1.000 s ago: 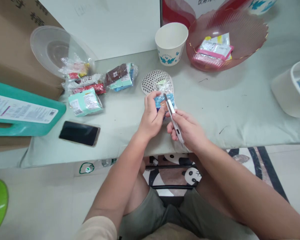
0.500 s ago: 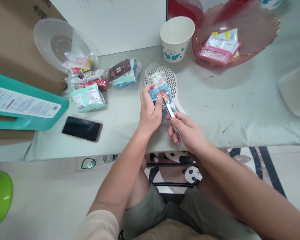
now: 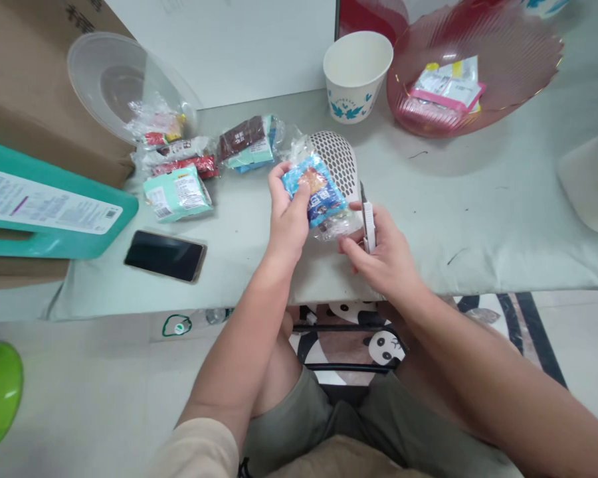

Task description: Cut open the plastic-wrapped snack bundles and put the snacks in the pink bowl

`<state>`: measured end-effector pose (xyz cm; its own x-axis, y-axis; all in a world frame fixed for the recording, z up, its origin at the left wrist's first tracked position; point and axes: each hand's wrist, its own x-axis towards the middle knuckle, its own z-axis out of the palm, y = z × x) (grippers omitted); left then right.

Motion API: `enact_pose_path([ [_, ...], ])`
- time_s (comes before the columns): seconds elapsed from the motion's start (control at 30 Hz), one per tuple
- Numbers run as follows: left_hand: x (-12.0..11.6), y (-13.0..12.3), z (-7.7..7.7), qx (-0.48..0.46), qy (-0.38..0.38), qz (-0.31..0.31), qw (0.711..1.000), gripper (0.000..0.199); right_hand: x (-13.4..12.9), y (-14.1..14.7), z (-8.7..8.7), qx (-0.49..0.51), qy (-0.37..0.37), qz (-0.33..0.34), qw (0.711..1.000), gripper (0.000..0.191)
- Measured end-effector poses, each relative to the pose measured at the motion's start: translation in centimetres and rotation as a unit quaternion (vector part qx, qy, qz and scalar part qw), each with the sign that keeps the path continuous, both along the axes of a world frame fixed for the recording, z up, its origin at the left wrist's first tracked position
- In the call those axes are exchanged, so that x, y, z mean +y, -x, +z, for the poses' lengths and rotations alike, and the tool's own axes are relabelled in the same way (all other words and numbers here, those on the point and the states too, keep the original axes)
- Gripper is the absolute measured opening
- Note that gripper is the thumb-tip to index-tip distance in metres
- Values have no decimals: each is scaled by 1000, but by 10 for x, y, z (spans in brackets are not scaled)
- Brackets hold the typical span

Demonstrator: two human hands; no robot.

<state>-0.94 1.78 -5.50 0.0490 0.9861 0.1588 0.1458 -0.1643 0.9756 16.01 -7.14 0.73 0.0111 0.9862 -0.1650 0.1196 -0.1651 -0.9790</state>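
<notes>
My left hand (image 3: 290, 216) grips a blue snack packet (image 3: 323, 199) by its left side, thumb on top. Clear plastic wrap (image 3: 336, 226) sticks out below the packet and at its upper left. In my right hand (image 3: 381, 249) is a white utility knife (image 3: 369, 226), its dark blade pointing up and away from me, apart from the packet. Beneath and behind the packet lies a white paddle with a perforated head (image 3: 336, 156); its handle is hidden by my hands.
Several wrapped snacks (image 3: 179, 192) and a phone (image 3: 165, 255) lie to the left. A paper cup (image 3: 357, 76) and a pink ribbed bowl (image 3: 518, 86) holding sachets stand at the back. A white container (image 3: 588, 179) is at the right, a teal box (image 3: 54, 199) at the left.
The knife has come away from the packet to the right, and its blade now points upward. My left hand has shifted slightly left, and more of the blue packet's face shows.
</notes>
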Motion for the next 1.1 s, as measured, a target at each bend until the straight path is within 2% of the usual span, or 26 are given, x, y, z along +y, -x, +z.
enact_pose_path([
  [0.1, -11, -9, 11, 32, -32, -44, 998, 57, 3, 2, 1, -2, 1, -17, 1000, 15],
  [0.2, -19, -14, 18, 58, -81, -66, 993, 53, 7, 0, 3, 25, 10, -59, 998, 23],
  [0.3, -22, -17, 20, 77, -121, -78, 987, 65, 8, -3, 3, 45, 10, -82, 996, 28],
  [0.37, -23, -19, 19, 85, -127, -83, 985, 78, 8, -5, 2, 43, 8, -74, 996, 27],
  [0.43, -23, -21, 19, 86, -125, -80, 985, 81, 7, -7, 0, 52, 2, -58, 997, 26],
  [0.6, -21, -23, 19, 88, -113, -62, 988, 71, 8, -7, -2, 143, 10, -32, 989, 41],
  [0.73, -21, -19, 20, 120, -128, -85, 981, 69, 11, -9, 2, 186, 23, -28, 982, 39],
  [0.87, -21, -16, 20, 138, -153, -124, 971, 62, 12, -11, 7, 187, 48, -29, 981, 43],
  [1.1, -21, -19, 19, 129, -151, -110, 974, 54, 14, -10, 5, 201, 82, -22, 976, 33],
])
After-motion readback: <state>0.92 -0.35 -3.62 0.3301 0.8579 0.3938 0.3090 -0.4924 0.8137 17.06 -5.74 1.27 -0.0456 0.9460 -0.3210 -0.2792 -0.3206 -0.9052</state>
